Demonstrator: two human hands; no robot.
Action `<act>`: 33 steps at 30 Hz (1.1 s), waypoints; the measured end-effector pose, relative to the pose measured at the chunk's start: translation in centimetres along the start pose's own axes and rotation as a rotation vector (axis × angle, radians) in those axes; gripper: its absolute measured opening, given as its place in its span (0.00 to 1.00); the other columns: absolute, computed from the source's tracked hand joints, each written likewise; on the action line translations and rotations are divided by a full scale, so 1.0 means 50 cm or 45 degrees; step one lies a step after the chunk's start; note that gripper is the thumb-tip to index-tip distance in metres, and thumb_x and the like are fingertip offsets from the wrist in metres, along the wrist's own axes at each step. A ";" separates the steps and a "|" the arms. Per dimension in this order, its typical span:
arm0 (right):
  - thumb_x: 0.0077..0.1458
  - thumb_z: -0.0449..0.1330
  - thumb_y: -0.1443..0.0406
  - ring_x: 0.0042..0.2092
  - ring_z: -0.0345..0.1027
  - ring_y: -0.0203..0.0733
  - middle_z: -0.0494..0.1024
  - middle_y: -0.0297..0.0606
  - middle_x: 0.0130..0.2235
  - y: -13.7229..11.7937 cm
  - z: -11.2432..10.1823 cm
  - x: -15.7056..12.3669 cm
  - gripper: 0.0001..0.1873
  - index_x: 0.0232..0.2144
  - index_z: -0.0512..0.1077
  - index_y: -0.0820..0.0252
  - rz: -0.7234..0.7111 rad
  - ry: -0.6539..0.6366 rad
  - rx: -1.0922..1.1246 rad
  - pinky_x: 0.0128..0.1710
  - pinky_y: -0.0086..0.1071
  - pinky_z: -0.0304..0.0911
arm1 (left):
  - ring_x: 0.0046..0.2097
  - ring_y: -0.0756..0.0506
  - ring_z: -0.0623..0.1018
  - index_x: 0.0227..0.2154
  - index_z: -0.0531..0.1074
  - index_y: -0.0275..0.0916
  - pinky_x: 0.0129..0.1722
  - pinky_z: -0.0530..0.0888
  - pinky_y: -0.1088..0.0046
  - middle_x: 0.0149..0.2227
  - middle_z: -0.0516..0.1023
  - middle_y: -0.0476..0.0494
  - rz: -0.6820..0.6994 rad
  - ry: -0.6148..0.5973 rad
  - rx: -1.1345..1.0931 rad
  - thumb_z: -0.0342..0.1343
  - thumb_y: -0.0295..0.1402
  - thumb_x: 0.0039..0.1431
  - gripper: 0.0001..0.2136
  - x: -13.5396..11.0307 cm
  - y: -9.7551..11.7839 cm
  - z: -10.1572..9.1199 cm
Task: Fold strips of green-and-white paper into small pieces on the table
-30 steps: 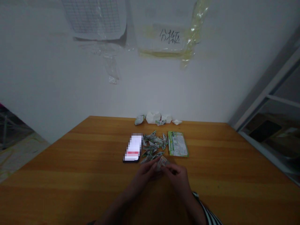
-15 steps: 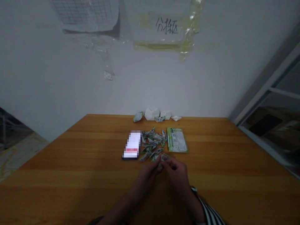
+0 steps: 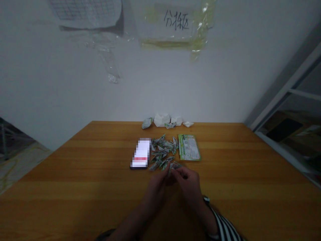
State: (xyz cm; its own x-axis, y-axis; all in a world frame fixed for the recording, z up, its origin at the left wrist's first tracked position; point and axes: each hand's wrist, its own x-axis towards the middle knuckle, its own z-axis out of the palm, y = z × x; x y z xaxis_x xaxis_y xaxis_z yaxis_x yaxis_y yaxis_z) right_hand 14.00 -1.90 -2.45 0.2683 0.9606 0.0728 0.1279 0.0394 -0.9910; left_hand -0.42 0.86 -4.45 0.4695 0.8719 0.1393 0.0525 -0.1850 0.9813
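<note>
Wooden table (image 3: 235, 177), small paper (image 3: 176, 164) — partly hidden, fingers (image 3: 180, 178) pinching

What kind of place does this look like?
Probably a workroom's sorting corner, though I can't be certain: a handwritten sign taped to the wall seems to read "sorting area", a plain wooden table stands by that wall, and what looks like shelving is at right.

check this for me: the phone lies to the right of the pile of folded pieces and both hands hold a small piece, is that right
Not quite: in the head view, the phone lies to the left of the pile of folded pieces. The left hand and right hand do hold a small piece.
</note>
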 end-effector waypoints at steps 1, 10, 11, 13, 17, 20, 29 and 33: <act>0.51 0.63 0.56 0.25 0.71 0.40 0.78 0.36 0.22 0.000 0.000 0.000 0.15 0.22 0.76 0.61 0.014 0.005 0.023 0.26 0.29 0.65 | 0.45 0.38 0.80 0.62 0.58 0.47 0.45 0.77 0.59 0.50 0.79 0.41 0.002 -0.018 0.051 0.47 0.34 0.65 0.22 -0.001 -0.004 -0.002; 0.53 0.62 0.56 0.27 0.72 0.41 0.79 0.39 0.24 -0.001 0.000 0.004 0.16 0.21 0.76 0.63 0.015 -0.022 0.091 0.29 0.30 0.66 | 0.51 0.37 0.77 0.64 0.51 0.49 0.50 0.74 0.58 0.54 0.75 0.40 0.084 -0.105 0.439 0.52 0.25 0.57 0.33 -0.020 0.005 -0.013; 0.53 0.62 0.56 0.27 0.72 0.41 0.79 0.39 0.24 -0.001 0.000 0.003 0.16 0.22 0.75 0.63 0.022 -0.029 0.124 0.28 0.29 0.66 | 0.50 0.38 0.78 0.63 0.55 0.48 0.49 0.75 0.59 0.53 0.76 0.40 0.072 -0.078 0.385 0.51 0.26 0.58 0.30 -0.018 0.009 -0.009; 0.52 0.63 0.56 0.26 0.71 0.40 0.78 0.36 0.24 0.000 0.001 0.001 0.14 0.28 0.75 0.63 0.029 -0.002 0.187 0.26 0.28 0.65 | 0.45 0.38 0.81 0.59 0.64 0.44 0.45 0.77 0.61 0.49 0.80 0.38 0.024 0.029 0.204 0.49 0.31 0.62 0.21 -0.013 0.019 -0.002; 0.50 0.64 0.55 0.21 0.63 0.33 0.70 0.26 0.20 0.004 -0.002 0.007 0.18 0.38 0.69 0.59 0.014 0.281 0.336 0.20 0.24 0.58 | 0.37 0.39 0.83 0.51 0.69 0.37 0.37 0.80 0.62 0.40 0.83 0.36 -0.142 0.337 -0.214 0.49 0.40 0.63 0.18 0.001 0.048 0.009; 0.50 0.63 0.50 0.23 0.65 0.35 0.72 0.29 0.22 0.000 0.000 0.013 0.19 0.33 0.70 0.60 0.021 0.194 0.437 0.24 0.26 0.63 | 0.38 0.39 0.83 0.56 0.63 0.37 0.38 0.80 0.62 0.39 0.83 0.36 -0.175 0.386 -0.346 0.53 0.42 0.61 0.23 0.005 0.065 0.013; 0.51 0.61 0.47 0.32 0.75 0.46 0.81 0.40 0.30 0.004 0.017 0.002 0.23 0.33 0.77 0.62 0.146 -0.118 0.572 0.37 0.38 0.70 | 0.48 0.36 0.79 0.59 0.60 0.39 0.46 0.78 0.58 0.54 0.74 0.33 -0.101 0.329 -0.313 0.53 0.42 0.61 0.25 -0.007 0.051 0.030; 0.50 0.60 0.45 0.29 0.75 0.46 0.81 0.40 0.26 0.008 0.012 0.004 0.24 0.31 0.78 0.62 0.161 -0.156 0.587 0.33 0.38 0.71 | 0.52 0.35 0.76 0.57 0.61 0.39 0.48 0.76 0.57 0.56 0.72 0.33 -0.124 0.306 -0.326 0.53 0.43 0.60 0.25 -0.007 0.049 0.032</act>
State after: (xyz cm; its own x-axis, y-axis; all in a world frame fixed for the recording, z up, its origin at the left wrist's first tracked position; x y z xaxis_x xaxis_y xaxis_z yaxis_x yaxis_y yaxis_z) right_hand 13.52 -1.51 -2.91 0.1363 0.9900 -0.0374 -0.3420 0.0116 -0.9396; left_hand 0.96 -0.61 -2.29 0.2514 0.9670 0.0409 -0.1499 -0.0029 0.9887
